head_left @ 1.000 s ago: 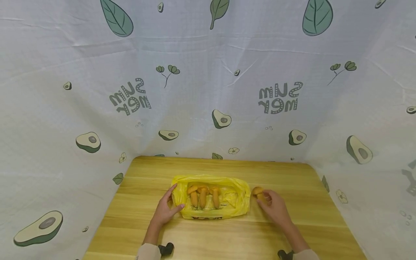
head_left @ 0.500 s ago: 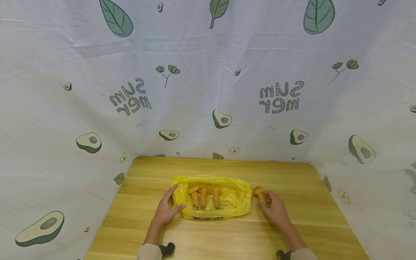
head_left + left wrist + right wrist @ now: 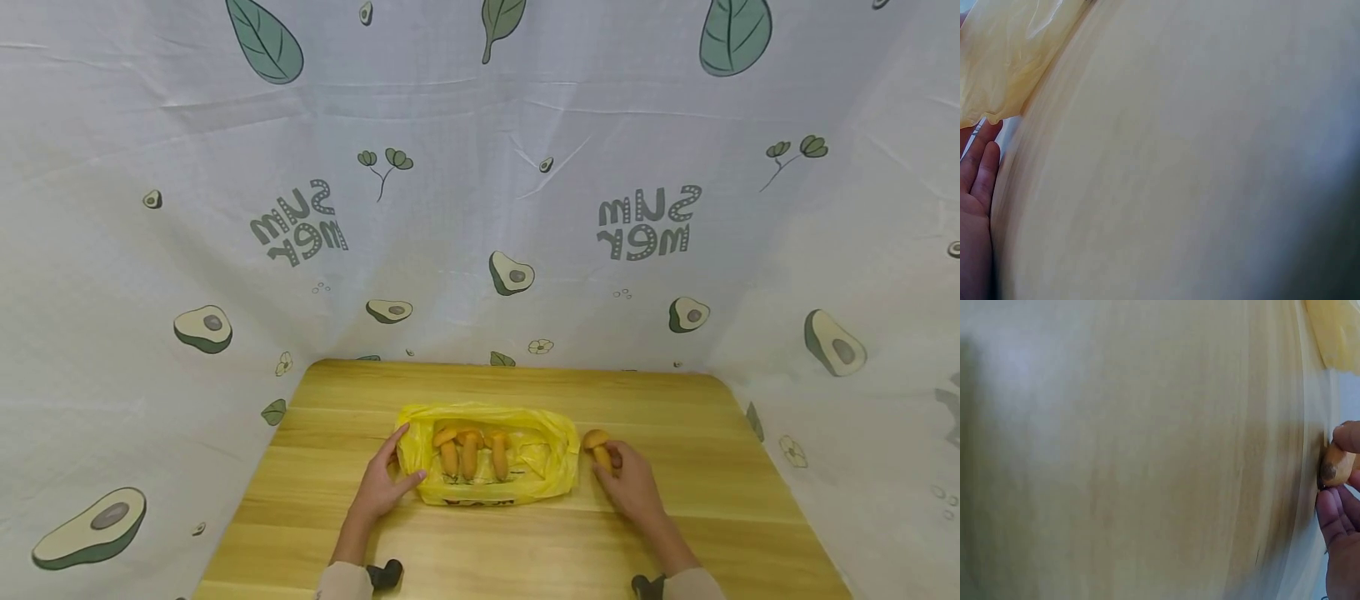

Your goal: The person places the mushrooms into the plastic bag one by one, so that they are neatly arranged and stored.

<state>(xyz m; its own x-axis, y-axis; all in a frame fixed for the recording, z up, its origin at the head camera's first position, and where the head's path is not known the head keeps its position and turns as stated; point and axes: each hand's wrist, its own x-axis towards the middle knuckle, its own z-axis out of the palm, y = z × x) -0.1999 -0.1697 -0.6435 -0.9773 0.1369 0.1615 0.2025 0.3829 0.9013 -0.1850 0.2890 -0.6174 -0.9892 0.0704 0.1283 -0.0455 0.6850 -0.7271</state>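
Note:
A yellow plastic bag lies with its mouth open, and several orange-brown mushrooms rest side by side in its left half. My left hand holds the bag's left end, thumb at the front rim and fingers toward the back. In the left wrist view, the fingers of that hand reach to the bag's crinkled edge. Just right of the bag, my right hand pinches another mushroom by the stem, cap pointing away. The right wrist view shows its stem end between thumb and fingers.
Everything sits on a wooden table with rounded far corners. A pale cloth printed with avocados and leaves rises behind and on both sides. Dark wrist-worn pieces show by both sleeves.
The right hand has shifted slightly, and more of the mushroom's stem now shows. The left hand, the bag and the mushrooms inside it have stayed in place.

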